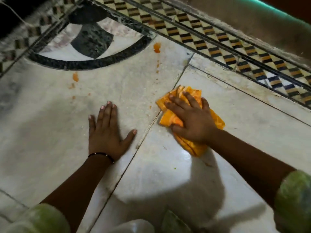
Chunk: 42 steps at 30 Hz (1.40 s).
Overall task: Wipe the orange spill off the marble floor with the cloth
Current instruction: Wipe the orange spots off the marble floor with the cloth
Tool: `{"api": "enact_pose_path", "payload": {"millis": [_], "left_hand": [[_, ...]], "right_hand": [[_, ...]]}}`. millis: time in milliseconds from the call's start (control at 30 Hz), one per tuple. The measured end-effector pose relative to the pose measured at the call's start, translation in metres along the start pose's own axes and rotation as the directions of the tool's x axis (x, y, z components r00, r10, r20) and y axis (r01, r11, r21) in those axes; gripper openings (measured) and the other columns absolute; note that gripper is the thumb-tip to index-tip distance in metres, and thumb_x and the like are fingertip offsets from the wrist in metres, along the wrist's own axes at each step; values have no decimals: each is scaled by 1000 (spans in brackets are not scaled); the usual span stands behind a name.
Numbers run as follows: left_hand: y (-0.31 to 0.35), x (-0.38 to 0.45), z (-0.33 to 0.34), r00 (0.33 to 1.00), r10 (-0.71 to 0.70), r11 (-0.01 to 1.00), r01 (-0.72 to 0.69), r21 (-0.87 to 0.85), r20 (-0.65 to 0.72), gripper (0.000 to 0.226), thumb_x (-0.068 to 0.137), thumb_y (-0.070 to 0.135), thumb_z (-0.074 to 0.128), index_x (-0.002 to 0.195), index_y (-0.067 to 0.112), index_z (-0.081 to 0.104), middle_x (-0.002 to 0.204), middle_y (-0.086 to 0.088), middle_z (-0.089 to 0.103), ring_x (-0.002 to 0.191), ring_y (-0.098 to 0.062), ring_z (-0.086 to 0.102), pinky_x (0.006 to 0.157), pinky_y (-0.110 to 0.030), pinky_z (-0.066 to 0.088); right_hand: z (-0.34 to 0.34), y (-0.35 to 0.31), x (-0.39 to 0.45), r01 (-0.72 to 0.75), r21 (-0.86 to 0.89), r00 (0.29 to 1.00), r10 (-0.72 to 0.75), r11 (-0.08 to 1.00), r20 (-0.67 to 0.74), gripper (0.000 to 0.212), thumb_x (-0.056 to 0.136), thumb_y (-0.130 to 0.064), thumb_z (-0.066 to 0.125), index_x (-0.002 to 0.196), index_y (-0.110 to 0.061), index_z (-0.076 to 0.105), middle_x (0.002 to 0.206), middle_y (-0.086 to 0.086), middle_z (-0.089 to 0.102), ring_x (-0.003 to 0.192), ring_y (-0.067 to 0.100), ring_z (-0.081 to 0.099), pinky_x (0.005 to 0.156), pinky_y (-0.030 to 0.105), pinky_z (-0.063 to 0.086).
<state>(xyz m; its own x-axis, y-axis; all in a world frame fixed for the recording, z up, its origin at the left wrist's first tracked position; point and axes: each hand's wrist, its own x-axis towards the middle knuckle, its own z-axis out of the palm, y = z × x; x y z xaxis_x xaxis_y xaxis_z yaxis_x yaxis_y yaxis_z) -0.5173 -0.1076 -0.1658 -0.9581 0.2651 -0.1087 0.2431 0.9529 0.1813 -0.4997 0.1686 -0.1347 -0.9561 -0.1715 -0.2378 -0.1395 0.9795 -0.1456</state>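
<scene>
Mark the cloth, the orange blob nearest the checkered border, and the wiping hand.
cloth [169, 118]: head view, folded part showing between thumb and forefinger.
orange blob [157, 47]: head view, middle of the blob.
right hand [193, 120]: head view, back of the hand.

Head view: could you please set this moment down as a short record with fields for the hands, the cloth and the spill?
left hand: flat on the floor, fingers straight, holding nothing
right hand: pressing the cloth down with spread fingers
cloth: orange, folded, on the floor by a joint between slabs
spill: orange blobs and drops beyond both hands, not yet wiped; the largest lies near the dark arc
cloth to spill: apart from the larger blobs
</scene>
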Motion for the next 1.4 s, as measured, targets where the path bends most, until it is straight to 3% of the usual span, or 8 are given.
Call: {"api": "enact_pose_path", "payload": {"millis": [133, 300, 500, 700, 867, 1100, 1267, 1400], "left_hand": [[0, 1, -3, 999, 1, 1000, -2, 18, 32, 96, 80, 72, 27, 151, 11, 10, 160, -7, 9, 147, -24, 8, 116, -52, 4], [-2, 2, -7, 997, 17, 1000, -18, 14, 73, 96, 80, 73, 26, 151, 12, 6, 160, -7, 4, 147, -24, 4, 116, -52, 3], [-4, 3, -3, 998, 44, 998, -46, 33, 54, 95, 81, 72, 28, 151, 9, 10, 160, -10, 6, 147, -26, 4, 116, -54, 3], [-8, 2, -3, 995, 78, 995, -82, 52, 69, 94, 82, 70, 27, 150, 5, 14, 159, -14, 10, 146, -29, 9, 115, -56, 7], [-9, 2, 0, 993, 98, 990, -104, 93, 64, 94, 85, 72, 19, 149, 4, 15, 159, -14, 8, 146, -29, 6, 116, -54, 5], [-5, 1, -2, 995, 79, 994, -83, 66, 56, 95, 83, 73, 23, 149, 5, 17, 158, -13, 14, 146, -27, 12, 116, -54, 5], [-2, 1, -2, 997, 73, 995, -75, 69, 28, 94, 83, 70, 25, 149, 2, 19, 158, -15, 14, 146, -29, 12, 116, -52, 5], [14, 23, -5, 994, 97, 994, -100, 50, 45, 94, 83, 67, 27, 149, 1, 14, 157, -17, 14, 143, -33, 20, 113, -52, 17]], "right_hand": [[-15, -29, 33, 185, -129, 971, -161, 974, 175, 80, 86, -64, 34, 151, -36, -2, 161, -9, -9, 146, 30, -15, 107, 70, -3], [-22, 9, 12, 674, -235, 736, -608, 700, 298, 85, 78, -66, 41, 151, -34, 12, 160, -5, 13, 146, 33, 8, 107, 67, 14], [-6, -24, 46, 97, -85, 995, -96, 992, 25, 84, 76, -73, 24, 151, -38, 12, 161, -11, 7, 148, 28, -2, 108, 71, 6], [13, -40, 7, 408, -124, 910, -413, 905, -20, 76, 82, -66, 40, 149, -32, 27, 157, -6, 25, 147, 29, 14, 111, 63, 9], [-3, 9, 47, -18, -95, 992, 6, 995, -128, 83, 82, -71, 21, 152, -28, 17, 160, -4, 12, 148, 24, -3, 114, 53, -12], [2, -28, 41, 319, -135, 939, -332, 938, -93, 78, 82, -61, 30, 148, -19, 32, 155, 3, 31, 146, 28, 20, 117, 47, 6], [-10, 28, 52, -60, -77, 991, 50, 995, -121, 87, 76, -71, 16, 152, -29, 16, 160, -5, 14, 148, 25, 5, 117, 51, -3], [-21, -6, 109, -35, -65, 997, 30, 997, -74, 87, 78, -68, 17, 153, -24, 14, 161, -1, 12, 148, 28, 1, 116, 51, -5]]}}
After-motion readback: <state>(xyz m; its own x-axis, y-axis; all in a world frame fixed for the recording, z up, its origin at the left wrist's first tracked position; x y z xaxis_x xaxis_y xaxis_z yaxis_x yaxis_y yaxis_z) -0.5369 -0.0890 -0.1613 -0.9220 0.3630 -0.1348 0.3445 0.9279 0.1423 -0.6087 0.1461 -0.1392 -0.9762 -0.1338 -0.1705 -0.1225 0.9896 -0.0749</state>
